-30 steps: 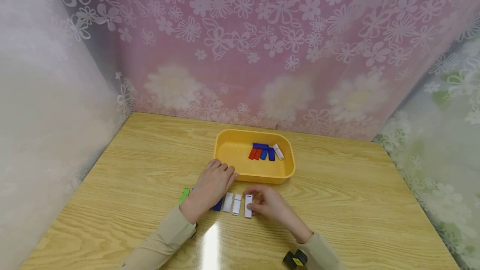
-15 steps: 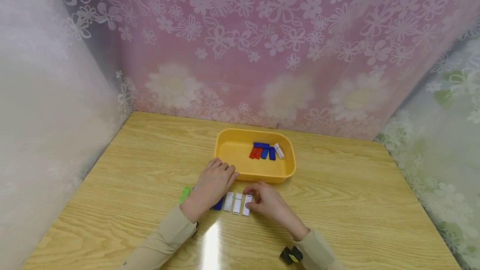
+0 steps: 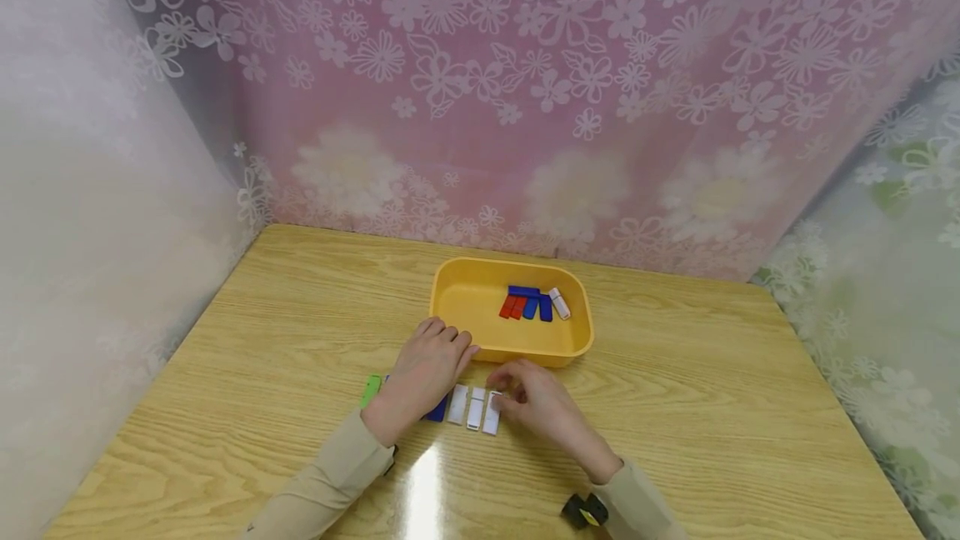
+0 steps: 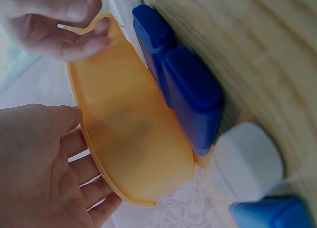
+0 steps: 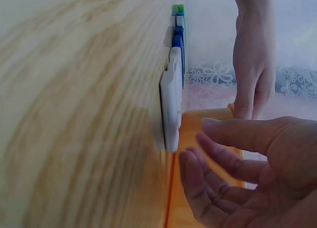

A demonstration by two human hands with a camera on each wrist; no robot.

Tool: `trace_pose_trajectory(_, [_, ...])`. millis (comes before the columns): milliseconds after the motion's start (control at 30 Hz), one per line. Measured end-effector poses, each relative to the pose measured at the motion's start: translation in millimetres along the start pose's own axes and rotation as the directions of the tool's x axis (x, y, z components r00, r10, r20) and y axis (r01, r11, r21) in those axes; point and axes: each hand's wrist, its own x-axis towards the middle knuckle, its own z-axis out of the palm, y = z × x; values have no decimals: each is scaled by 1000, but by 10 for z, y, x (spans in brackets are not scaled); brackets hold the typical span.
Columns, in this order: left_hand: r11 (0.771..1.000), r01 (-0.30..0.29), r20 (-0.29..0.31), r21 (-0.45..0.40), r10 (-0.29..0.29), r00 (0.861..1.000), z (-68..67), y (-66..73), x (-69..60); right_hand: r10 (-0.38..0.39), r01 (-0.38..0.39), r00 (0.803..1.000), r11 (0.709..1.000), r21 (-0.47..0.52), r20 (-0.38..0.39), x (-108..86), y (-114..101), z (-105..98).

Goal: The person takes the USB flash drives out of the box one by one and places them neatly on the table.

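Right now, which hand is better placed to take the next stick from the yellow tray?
Probably the right hand: its fingers look free beside the nearest white stick, and the sticks in the yellow tray lie toward that side. The left hand grips the tray.

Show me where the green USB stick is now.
In the head view, the green USB stick lies on the table, just left of the left hand, nearer the camera than the yellow tub.

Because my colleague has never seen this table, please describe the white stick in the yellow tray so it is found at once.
On the wooden table, find the yellow tray. Toward its right side lie red sticks and blue sticks; the white stick lies at the group's right end and is the only white one in the tray.
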Motion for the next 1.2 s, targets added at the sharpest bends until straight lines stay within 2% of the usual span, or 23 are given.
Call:
trace_pose_trajectory(400, [1000,12,13,-14,-11,1000,-10,10,-2,-84,89,989,995,38,-121,-24,-6,-116])
trace_pose_trajectory(667, [1000,7,3,-17,-7,1000,-20,14,6,-97,113,962,992,47,-257,54,-30,-307])
trace_pose_trajectory(767, [1000,-2,-9,-16,1,1000,-24,12,7,-120,128,941,992,6,-315,121,-4,-393])
trace_pose_trajectory(900, [1000,-5,-21,-29,4,1000,-27,8,9,-174,138,909,983,-121,-378,252,73,-495])
trace_pose_trajectory(967, [999,-4,-23,-35,3,1000,-23,6,11,-182,120,903,976,-179,-388,330,129,-535])
trace_pose_trajectory(1067, [999,-1,-19,-34,1,1000,-15,5,8,-163,74,914,967,-242,-370,453,221,-570])
trace_pose_trajectory(1200, [999,6,-5,-34,-6,1000,-1,10,3,-118,16,944,949,-314,-309,611,334,-584])
